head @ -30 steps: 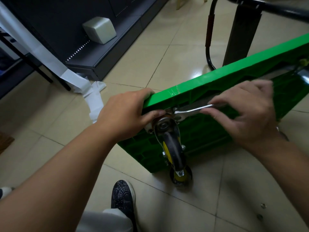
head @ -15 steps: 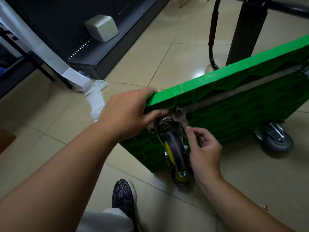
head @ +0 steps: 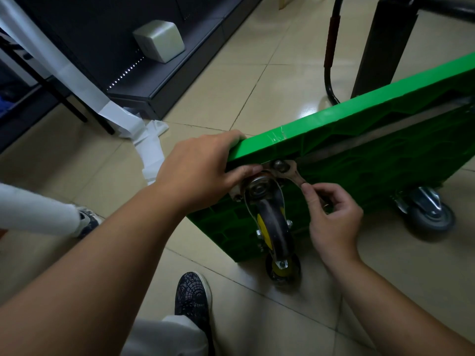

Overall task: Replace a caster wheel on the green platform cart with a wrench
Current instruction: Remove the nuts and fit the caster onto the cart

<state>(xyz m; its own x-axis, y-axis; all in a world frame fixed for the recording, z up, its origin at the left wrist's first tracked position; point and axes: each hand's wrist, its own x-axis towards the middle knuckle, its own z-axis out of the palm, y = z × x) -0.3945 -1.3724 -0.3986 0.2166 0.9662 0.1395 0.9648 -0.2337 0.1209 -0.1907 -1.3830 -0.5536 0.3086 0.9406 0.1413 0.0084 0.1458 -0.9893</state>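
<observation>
The green platform cart (head: 359, 129) stands tipped on its side, ribbed underside facing me. A caster wheel (head: 273, 227) with a black tyre and yellow hub sticks out at its near corner. My left hand (head: 203, 170) grips that corner, fingers over the top edge and thumb against the caster's mounting plate. A metal wrench (head: 295, 177) sits with its open jaw around a bolt (head: 279, 165) above the caster. My right hand (head: 331, 214) pinches the wrench handle, which slants down to the right; the handle's end is hidden in my fingers.
A second grey caster (head: 429, 214) rests on the tile floor at the right. The cart's black handle (head: 330, 55) and a dark post (head: 380, 42) stand behind. Dark shelving with a white box (head: 159, 42) lies upper left, white sheeting (head: 144, 140) beside it. My shoe (head: 191, 296) is below.
My right hand swung the wrench handle down from a level position on the right to a downward slant beside the caster. The left hand kept its grip on the cart corner.
</observation>
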